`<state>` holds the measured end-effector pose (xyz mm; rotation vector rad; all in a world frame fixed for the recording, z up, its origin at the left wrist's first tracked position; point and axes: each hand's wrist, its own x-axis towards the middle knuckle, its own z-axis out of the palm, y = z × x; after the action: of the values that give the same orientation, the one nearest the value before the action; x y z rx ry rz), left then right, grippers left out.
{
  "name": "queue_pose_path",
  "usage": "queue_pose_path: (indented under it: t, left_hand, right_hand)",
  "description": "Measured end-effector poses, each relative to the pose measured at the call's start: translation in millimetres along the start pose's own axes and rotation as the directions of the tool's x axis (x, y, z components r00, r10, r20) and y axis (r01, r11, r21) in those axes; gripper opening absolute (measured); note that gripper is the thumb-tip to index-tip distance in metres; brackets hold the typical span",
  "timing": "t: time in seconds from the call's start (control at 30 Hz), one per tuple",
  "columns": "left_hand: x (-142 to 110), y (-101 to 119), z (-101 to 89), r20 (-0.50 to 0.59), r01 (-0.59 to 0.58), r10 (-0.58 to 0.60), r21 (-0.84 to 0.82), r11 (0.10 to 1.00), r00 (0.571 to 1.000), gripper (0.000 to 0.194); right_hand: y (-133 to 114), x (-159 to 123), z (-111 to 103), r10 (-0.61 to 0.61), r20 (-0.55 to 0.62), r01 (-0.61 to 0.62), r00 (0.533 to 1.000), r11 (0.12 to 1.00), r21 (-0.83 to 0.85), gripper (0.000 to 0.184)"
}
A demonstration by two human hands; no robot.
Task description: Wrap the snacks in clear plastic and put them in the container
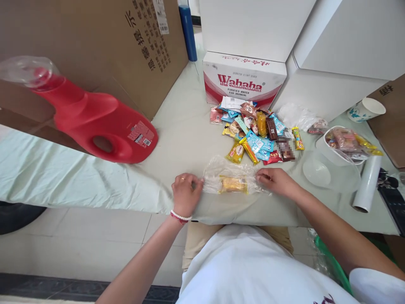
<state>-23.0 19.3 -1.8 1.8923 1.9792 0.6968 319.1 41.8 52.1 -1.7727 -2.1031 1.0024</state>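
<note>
Directly in front of me a wrapped yellow snack (pixel 233 184) lies on a clear plastic bag (pixel 212 169), spread flat near the table's front edge. My left hand (pixel 187 192), with a ring and a bead bracelet, pinches the bag's left edge between thumb and fingers. At the opposite edge my right hand (pixel 274 180) has its fingers closed on the plastic. Just beyond the bag is a heap of wrapped snacks (pixel 259 131) in blue, yellow, brown and red packaging.
Behind the heap stands a Wahaha carton (pixel 243 80). On the left is a big red jug (pixel 104 126) beside a brown cardboard box (pixel 95 38). To the right are a white tub (pixel 327 145) of snacks, a transparent lid (pixel 341 177), a plastic roll (pixel 367 185) and a paper cup (pixel 363 110).
</note>
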Motion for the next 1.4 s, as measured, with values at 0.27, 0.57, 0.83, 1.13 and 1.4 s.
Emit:
queue_pose_path:
  t: [0.27, 0.57, 0.83, 1.13, 1.4]
  left_hand:
    - [4.2, 15.0, 8.9, -0.304, -0.001, 0.076, 0.240, 0.971, 0.950, 0.021]
    - [-13.5, 34.6, 10.4, 0.100, -0.562, 0.556, 0.240, 0.791, 0.825, 0.050]
    - [0.5, 36.5, 23.1, 0.076, -0.615, 0.613, 0.179, 0.768, 0.787, 0.040]
    - [24.4, 55.4, 26.3, 0.227, -0.494, 0.458, 0.137, 0.859, 0.859, 0.033]
    - [30.3, 56.8, 45.6, -0.131, -0.132, 0.147, 0.117, 0.984, 0.980, 0.082]
  right_hand:
    - [-36.2, 44.7, -7.9, -0.237, -0.027, 0.231, 0.971, 0.962, -0.146, 0.020]
    - [-88.5, 83.0, 27.6, -0.045, 0.072, 0.073, 0.996, 0.883, -0.464, 0.036]
    - [-88.3, 105.8, 12.8, -0.157, 0.119, 0.191, 0.980, 0.909, -0.371, 0.022]
    - [-93.1, 116.5, 7.5, -0.203, 0.049, 0.202, 0.978, 0.860, -0.468, 0.024]
    - [-88.8, 103.1, 10.9, -0.264, 0.020, 0.249, 0.964, 0.881, -0.402, 0.037]
